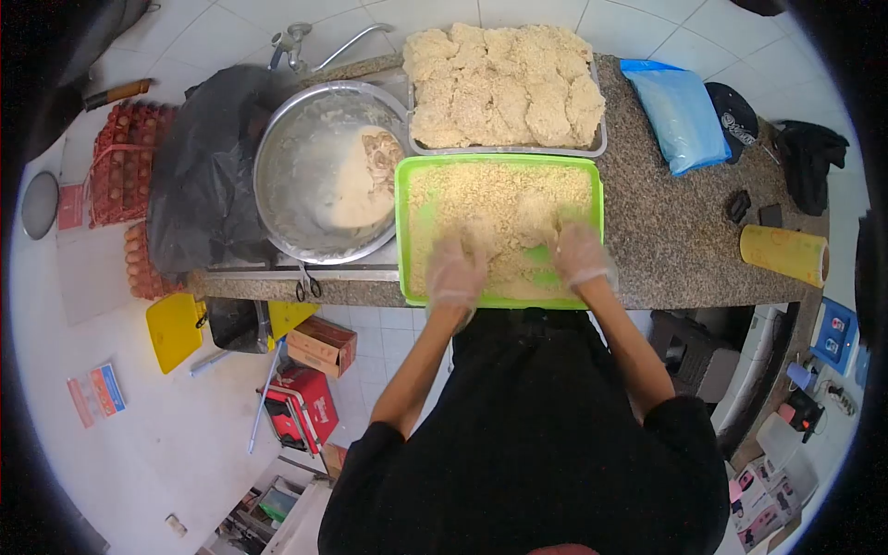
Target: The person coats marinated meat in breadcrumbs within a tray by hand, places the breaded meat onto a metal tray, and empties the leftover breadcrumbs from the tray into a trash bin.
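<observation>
A green tray (598, 199) full of breadcrumbs (499, 185) lies at the counter's front edge. My left hand (458, 266), in a clear plastic glove, reaches into the left half of the crumbs. My right hand (579, 252), gloved the same way, is in the right half. The fingers of both hands are blurred and partly covered by crumbs, so their grip does not show. A crumb-covered lump sits between the hands; whether it is a coated piece or loose crumbs, I cannot tell. Green tray bottom shows near my right hand.
Behind the tray stands a pan (599, 146) piled with breaded pieces. On the left, a metal bowl (268, 185) holds pale batter and some raw-looking pieces. Scissors (307, 284) hang at the counter edge. Rightward lie a blue-white bag (677, 120) and a yellow roll (783, 255).
</observation>
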The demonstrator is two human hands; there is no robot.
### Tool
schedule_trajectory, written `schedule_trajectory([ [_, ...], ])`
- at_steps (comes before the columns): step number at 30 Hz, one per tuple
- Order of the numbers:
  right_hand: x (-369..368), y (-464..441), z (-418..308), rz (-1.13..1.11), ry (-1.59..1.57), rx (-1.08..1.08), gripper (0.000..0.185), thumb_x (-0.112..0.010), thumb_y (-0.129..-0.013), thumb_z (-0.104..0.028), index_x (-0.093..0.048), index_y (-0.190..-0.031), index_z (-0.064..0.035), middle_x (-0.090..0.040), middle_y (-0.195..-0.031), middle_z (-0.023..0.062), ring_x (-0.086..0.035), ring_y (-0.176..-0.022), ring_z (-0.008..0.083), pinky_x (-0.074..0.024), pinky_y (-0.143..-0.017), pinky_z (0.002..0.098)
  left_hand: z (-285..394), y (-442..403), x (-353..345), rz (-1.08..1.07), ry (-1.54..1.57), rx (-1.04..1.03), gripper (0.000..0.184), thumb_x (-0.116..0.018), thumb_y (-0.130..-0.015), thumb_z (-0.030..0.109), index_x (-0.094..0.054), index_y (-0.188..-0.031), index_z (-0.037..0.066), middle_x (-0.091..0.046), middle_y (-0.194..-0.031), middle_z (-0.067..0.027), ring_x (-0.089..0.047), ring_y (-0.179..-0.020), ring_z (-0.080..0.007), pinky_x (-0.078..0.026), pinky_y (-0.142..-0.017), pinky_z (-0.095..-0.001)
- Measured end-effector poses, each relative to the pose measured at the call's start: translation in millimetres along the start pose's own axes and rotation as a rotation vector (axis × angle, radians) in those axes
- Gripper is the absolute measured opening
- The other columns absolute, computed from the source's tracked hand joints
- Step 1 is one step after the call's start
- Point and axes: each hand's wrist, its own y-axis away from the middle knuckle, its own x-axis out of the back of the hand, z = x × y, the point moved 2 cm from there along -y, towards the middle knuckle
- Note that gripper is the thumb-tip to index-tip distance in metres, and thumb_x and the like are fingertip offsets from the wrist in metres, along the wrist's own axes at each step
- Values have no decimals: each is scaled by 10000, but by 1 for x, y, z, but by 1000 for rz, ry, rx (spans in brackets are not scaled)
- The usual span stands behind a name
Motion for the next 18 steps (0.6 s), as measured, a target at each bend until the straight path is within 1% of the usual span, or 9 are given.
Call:
schedule_trajectory([
  [2, -3, 17, -4, -329, -107, -113, 479, -436, -1040, -421, -669, -1089, -6, -667, -1153, 266, -607, -1158, 429, -450, -1008, 536, 0, 12, -10, -302, -28, 40, 618, -459, -974, 508, -650, -1187, -40, -620, -1205, -348, -612, -1103, -472, -463, -973, -520],
  [3, 0, 24, -12, -334, -175, -97, 489, -428, -1042, -426, -666, -1093, -2, -667, -1136, 278, -617, -1138, 430, -457, -995, 541, 1, 16, -16, -452, -43, 61, 639, -448, -974, 524, -664, -1164, -47, -636, -1173, -351, -625, -1085, -470, -464, -978, -513],
  [5, 4, 36, -33, -348, -308, -61, 509, -412, -1047, -436, -658, -1101, 6, -667, -1102, 301, -636, -1099, 434, -471, -969, 552, -10, 13, -68, -442, 50, 31, 665, -427, -975, 542, -679, -1148, -48, -640, -1156, -357, -623, -1098, -476, -460, -999, -497],
  [8, -11, 26, -49, -372, -393, 111, 499, -418, -1043, -426, -612, -1222, -3, -615, -1261, 298, -610, -1150, 432, -490, -980, 518, -3, 2, -101, -432, 265, 134, 669, -409, -992, 541, -662, -1212, -38, -644, -1184, -340, -619, -1134, -471, -453, -1029, -479],
  [11, -100, 6, -5, -339, -628, 79, 495, -452, -1034, -382, -521, -1358, -14, -511, -1429, 270, -580, -1204, 422, -503, -996, 482, -21, 1, -147, -333, 612, 256, 630, -427, -1014, 505, -620, -1299, -23, -640, -1244, -305, -611, -1178, -438, -441, -1048, -470],
  [12, -92, 3, 0, -378, -909, -66, 490, -473, -1028, -359, -499, -1382, -21, -490, -1450, 254, -573, -1206, 420, -494, -1013, 479, -29, -1, -159, -280, 744, 288, 614, -438, -1022, 489, -604, -1325, -19, -638, -1265, -292, -608, -1193, -423, -436, -1053, -468],
  [14, -60, 5, 5, -455, -1466, -383, 503, -516, -1016, -313, -455, -1431, -36, -449, -1493, 222, -559, -1210, 417, -476, -1046, 473, -3, -9, -86, -281, 989, 283, 581, -472, -1027, 459, -584, -1354, -9, -622, -1308, -263, -595, -1211, -394, -428, -1058, -460],
  [15, -51, 0, 11, -323, -1375, -324, 487, -533, -1007, -299, -476, -1416, -40, -480, -1452, 225, -563, -1191, 418, -466, -1053, 482, 13, -14, -41, -281, 1110, 281, 568, -489, -1030, 444, -574, -1368, -4, -614, -1329, -249, -589, -1220, -379, -424, -1061, -456],
  [18, -15, -26, 18, 20, -911, -82, 456, -566, -986, -271, -529, -1378, -41, -548, -1352, 244, -567, -1159, 424, -439, -1067, 513, 34, -30, 29, -231, 812, 121, 546, -541, -1009, 367, -536, -1418, 5, -566, -1393, -232, -529, -1286, -375, -385, -1105, -452],
])
